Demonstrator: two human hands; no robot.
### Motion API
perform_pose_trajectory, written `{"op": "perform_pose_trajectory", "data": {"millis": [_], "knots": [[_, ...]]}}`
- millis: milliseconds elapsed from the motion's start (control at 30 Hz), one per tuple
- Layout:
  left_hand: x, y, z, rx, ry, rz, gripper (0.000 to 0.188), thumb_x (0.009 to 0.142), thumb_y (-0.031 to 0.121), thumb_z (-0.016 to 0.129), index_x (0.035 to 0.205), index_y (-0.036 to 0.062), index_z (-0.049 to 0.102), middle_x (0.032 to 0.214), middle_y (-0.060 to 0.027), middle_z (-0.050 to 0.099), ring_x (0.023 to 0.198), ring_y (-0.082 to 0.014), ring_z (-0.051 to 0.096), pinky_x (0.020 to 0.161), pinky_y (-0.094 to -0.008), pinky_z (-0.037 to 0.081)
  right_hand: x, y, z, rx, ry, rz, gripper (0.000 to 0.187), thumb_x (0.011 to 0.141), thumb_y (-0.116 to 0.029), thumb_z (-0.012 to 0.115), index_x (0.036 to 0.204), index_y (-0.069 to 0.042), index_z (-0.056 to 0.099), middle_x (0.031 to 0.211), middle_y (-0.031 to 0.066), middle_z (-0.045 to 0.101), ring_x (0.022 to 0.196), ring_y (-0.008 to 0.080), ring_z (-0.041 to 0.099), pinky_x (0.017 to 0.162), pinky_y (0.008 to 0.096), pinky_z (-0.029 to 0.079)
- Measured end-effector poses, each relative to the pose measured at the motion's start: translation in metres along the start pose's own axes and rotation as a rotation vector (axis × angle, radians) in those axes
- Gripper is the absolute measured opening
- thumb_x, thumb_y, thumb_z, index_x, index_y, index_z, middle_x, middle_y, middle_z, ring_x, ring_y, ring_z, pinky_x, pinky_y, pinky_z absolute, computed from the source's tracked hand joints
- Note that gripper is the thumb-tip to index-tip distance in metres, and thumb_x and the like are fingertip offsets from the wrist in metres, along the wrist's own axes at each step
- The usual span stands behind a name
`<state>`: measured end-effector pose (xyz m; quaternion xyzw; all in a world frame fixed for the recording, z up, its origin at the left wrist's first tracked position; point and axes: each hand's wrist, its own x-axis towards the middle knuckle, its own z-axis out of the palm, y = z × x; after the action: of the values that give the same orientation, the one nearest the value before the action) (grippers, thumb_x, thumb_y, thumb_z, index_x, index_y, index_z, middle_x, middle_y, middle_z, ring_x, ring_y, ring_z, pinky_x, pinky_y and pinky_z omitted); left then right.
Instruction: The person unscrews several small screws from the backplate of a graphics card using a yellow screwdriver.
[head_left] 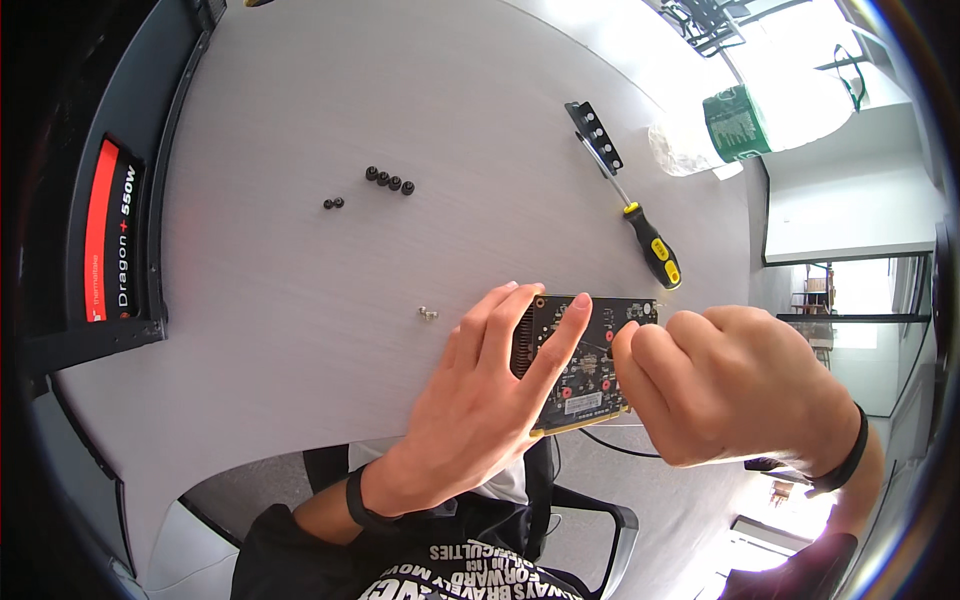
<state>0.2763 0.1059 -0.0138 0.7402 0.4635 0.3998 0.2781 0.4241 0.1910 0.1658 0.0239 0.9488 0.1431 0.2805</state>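
A black graphics card (585, 365) lies with its circuit-board back facing up near the table's front edge. My left hand (465, 415) grips it from the left, thumb and fingers along its far and near edges. Dark fins show at the card's left end. My right hand (715, 385) is closed in a pinch over the card's right part. What its fingertips hold, if anything, is hidden beneath them. Reddish rings mark several holes on the board. A few small silver screws (428, 313) lie left of the card.
A yellow-and-black screwdriver (652, 245) lies beyond the card, its tip touching a black slotted bracket (594, 135). Several black thumbscrews (389, 181) and two smaller black screws (333, 203) sit farther left. A black computer case (130, 200) stands at left, a large clear bottle (740, 122) at far right.
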Motion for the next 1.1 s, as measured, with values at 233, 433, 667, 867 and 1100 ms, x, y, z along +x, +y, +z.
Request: {"op": "perform_pose_trajectory", "data": {"millis": [233, 433, 667, 867, 1100], "knots": [[-0.002, -0.002, 0.003, 0.036, 0.001, -0.006, 0.116, 0.063, 0.012, 0.093, 0.162, 0.0118, 0.035, 0.149, -0.0226, 0.041, 0.135, -0.0444, 0.043, 0.113, -0.0531, 0.041, 0.002, -0.006, 0.000, 0.081, 0.016, 0.155, 0.017, 0.073, -0.003, 0.073, 0.086, 0.005, 0.068, 0.064, -0.0009, 0.048, 0.050, 0.0062, 0.050, 0.039, 0.0233, 0.038], [-0.001, 0.000, 0.003, 0.013, 0.030, 0.001, 0.110, 0.067, 0.000, 0.084, 0.163, 0.0148, 0.034, 0.142, -0.0242, 0.044, 0.132, -0.0421, 0.046, 0.106, -0.0497, 0.045, 0.003, -0.009, 0.000, 0.165, 0.011, 0.263, 0.018, 0.071, -0.002, 0.074, 0.085, 0.003, 0.064, 0.064, 0.0010, 0.049, 0.048, 0.0110, 0.055, 0.039, 0.0274, 0.043], [-0.002, 0.000, 0.004, 0.004, 0.037, -0.004, 0.109, 0.067, -0.002, 0.083, 0.164, 0.0160, 0.034, 0.141, -0.0248, 0.044, 0.132, -0.0432, 0.046, 0.106, -0.0502, 0.045, 0.006, -0.017, -0.008, 0.336, -0.073, 0.437, 0.021, 0.068, -0.002, 0.076, 0.079, -0.003, 0.058, 0.066, 0.0038, 0.055, 0.048, 0.0178, 0.060, 0.041, 0.0338, 0.045], [-0.002, -0.003, 0.006, 0.044, 0.035, 0.010, 0.110, 0.066, 0.007, 0.088, 0.163, 0.0140, 0.035, 0.144, -0.0228, 0.044, 0.132, -0.0428, 0.045, 0.108, -0.0508, 0.044, 0.006, -0.016, -0.006, 0.378, -0.090, 0.470, 0.024, 0.064, -0.003, 0.078, 0.072, -0.006, 0.055, 0.067, 0.0051, 0.058, 0.047, 0.0215, 0.058, 0.043, 0.0352, 0.045], [-0.004, -0.006, 0.007, 0.087, 0.033, 0.017, 0.112, 0.066, 0.020, 0.095, 0.161, 0.0114, 0.037, 0.148, -0.0202, 0.044, 0.135, -0.0419, 0.044, 0.112, -0.0513, 0.042, 0.008, -0.017, -0.007, 0.328, -0.164, 0.409, 0.031, 0.061, -0.002, 0.079, 0.081, -0.005, 0.055, 0.072, 0.0041, 0.057, 0.057, 0.0209, 0.062, 0.049, 0.0337, 0.050]]}}
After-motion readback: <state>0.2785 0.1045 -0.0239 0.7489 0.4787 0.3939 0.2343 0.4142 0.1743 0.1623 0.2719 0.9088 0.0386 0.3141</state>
